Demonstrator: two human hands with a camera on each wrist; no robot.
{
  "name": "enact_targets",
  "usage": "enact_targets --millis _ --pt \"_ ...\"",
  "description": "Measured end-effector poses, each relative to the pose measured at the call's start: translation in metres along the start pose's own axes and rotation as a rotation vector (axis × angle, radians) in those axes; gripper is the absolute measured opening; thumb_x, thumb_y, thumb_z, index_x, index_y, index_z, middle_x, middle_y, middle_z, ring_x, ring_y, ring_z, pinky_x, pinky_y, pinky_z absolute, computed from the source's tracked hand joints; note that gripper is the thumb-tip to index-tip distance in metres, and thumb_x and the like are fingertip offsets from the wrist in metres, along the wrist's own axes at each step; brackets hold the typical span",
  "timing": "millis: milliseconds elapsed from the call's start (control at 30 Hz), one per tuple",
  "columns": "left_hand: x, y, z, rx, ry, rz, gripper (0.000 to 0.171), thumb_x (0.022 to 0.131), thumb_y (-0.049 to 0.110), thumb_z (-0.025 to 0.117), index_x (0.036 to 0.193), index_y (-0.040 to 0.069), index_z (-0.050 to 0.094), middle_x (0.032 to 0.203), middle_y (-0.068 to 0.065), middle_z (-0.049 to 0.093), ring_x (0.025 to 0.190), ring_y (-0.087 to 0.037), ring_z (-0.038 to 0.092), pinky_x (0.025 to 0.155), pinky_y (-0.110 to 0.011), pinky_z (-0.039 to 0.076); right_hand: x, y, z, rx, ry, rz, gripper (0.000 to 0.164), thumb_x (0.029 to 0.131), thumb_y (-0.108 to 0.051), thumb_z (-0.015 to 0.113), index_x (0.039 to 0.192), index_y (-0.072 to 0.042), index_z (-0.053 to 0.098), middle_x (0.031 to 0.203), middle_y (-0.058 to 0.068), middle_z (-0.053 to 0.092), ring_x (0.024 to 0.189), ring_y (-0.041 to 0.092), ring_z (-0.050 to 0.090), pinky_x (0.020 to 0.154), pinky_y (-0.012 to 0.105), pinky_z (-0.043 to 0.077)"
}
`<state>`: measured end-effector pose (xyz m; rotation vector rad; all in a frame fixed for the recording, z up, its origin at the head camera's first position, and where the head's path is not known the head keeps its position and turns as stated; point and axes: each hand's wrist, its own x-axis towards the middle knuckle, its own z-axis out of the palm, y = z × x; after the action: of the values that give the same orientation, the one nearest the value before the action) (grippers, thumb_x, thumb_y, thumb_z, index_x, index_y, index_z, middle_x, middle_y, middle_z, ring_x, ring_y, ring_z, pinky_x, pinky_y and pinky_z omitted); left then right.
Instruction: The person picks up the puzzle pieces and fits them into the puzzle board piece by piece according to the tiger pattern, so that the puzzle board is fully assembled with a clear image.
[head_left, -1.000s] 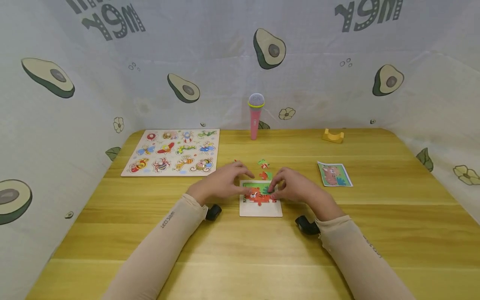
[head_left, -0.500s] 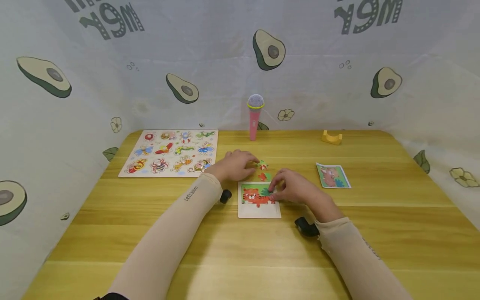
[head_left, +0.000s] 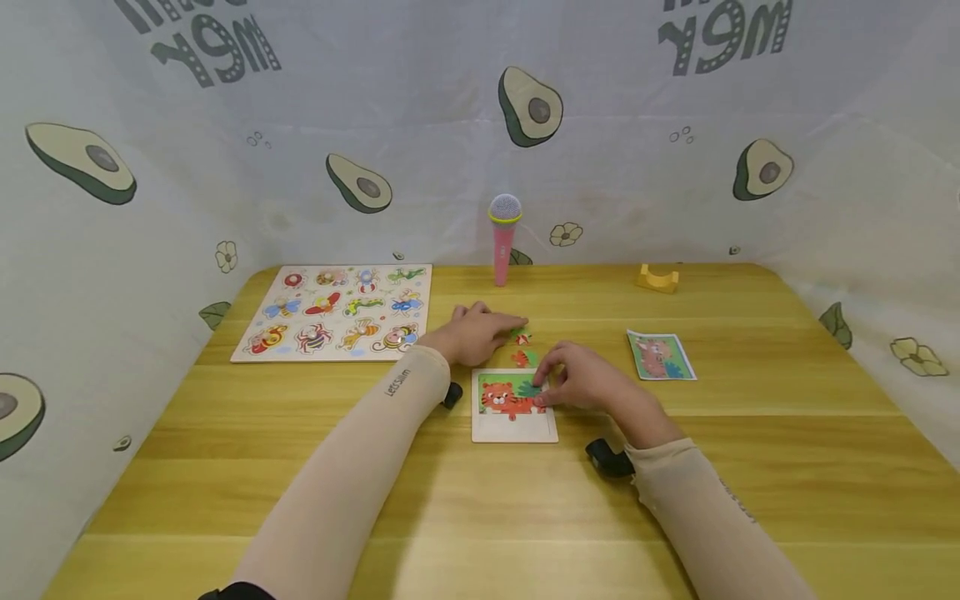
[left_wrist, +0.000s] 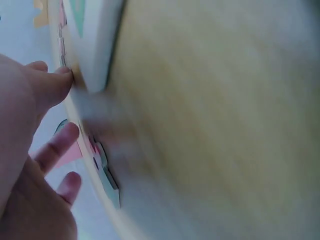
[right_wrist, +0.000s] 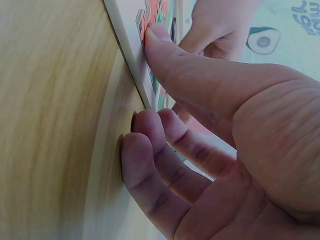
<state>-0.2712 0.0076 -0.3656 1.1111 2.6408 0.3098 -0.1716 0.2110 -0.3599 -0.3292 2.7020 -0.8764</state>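
Note:
A small white puzzle board (head_left: 514,430) lies at the table's middle, with tiger pieces (head_left: 506,398) fitted in its upper part. My right hand (head_left: 588,379) rests at the board's right edge. Its thumb (right_wrist: 162,47) presses on the pieces, while other fingers (right_wrist: 137,155) bend down beside the board at the table. My left hand (head_left: 472,335) reaches past the board, forefinger stretched over a loose red and green piece (head_left: 522,340). Another loose piece (head_left: 522,358) lies between it and the board. In the left wrist view, a further piece (left_wrist: 106,172) lies by the spread left fingers.
At the back left lies a wooden insect knob puzzle (head_left: 333,312). A pink toy microphone (head_left: 504,242) stands at the back edge, with a yellow curved block (head_left: 657,279) to its right. A picture card (head_left: 662,356) lies right of my hands. An avocado-print cloth (head_left: 435,108) hangs behind the table.
My left hand has left the board and moved away from me to the loose pieces beyond it. The right hand has stayed at the board's right edge.

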Motion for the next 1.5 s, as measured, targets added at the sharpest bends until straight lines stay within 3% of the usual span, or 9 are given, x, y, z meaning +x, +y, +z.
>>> enact_targets --millis 300,733,1000,1167,1500 --pt "0.001 0.008 -0.002 0.126 0.021 0.031 0.049 0.106 0.03 0.053 0.154 0.03 0.044 0.151 0.008 0.048 0.128 -0.019 0.043 0.101 -0.042 0.027 -0.001 -0.002 0.002 0.01 -0.007 -0.008 0.015 0.081 -0.015 0.086 0.086 -0.011 0.073 0.109 0.01 0.058 0.077 0.021 0.052 0.069 0.034 0.046" --pt "0.007 0.022 -0.004 0.102 0.038 -0.005 0.045 0.104 0.031 0.057 0.149 0.026 0.052 0.147 0.003 0.053 0.136 -0.02 0.044 0.111 -0.048 0.026 -0.001 -0.001 -0.001 0.014 -0.011 -0.01 0.015 0.082 -0.014 0.086 0.087 -0.009 0.073 0.107 0.01 0.059 0.078 0.022 0.051 0.069 0.034 0.045" --pt "0.006 0.018 -0.005 0.112 0.018 -0.03 0.048 0.102 0.036 0.06 0.149 0.029 0.052 0.132 0.002 0.057 0.122 -0.015 0.05 0.101 -0.042 0.032 0.001 -0.002 -0.001 0.018 -0.019 0.0 0.014 0.083 -0.015 0.085 0.089 -0.01 0.074 0.108 0.01 0.059 0.079 0.022 0.052 0.07 0.034 0.046" --pt "0.006 0.014 -0.006 0.036 0.016 -0.034 0.041 0.1 0.035 0.064 0.14 0.026 0.061 0.118 0.004 0.06 0.105 -0.013 0.052 0.096 -0.041 0.034 0.001 0.001 -0.001 0.019 -0.01 0.02 0.014 0.082 -0.014 0.086 0.088 -0.011 0.074 0.11 0.01 0.058 0.078 0.022 0.052 0.068 0.034 0.046" --pt "0.001 0.006 -0.006 -0.317 0.126 -0.076 0.03 0.09 0.017 0.078 0.119 0.016 0.074 0.092 0.0 0.065 0.085 -0.016 0.057 0.077 -0.028 0.048 -0.001 0.001 -0.001 0.025 -0.01 0.028 0.015 0.082 -0.015 0.086 0.089 -0.011 0.074 0.11 0.01 0.058 0.077 0.021 0.052 0.066 0.033 0.045"
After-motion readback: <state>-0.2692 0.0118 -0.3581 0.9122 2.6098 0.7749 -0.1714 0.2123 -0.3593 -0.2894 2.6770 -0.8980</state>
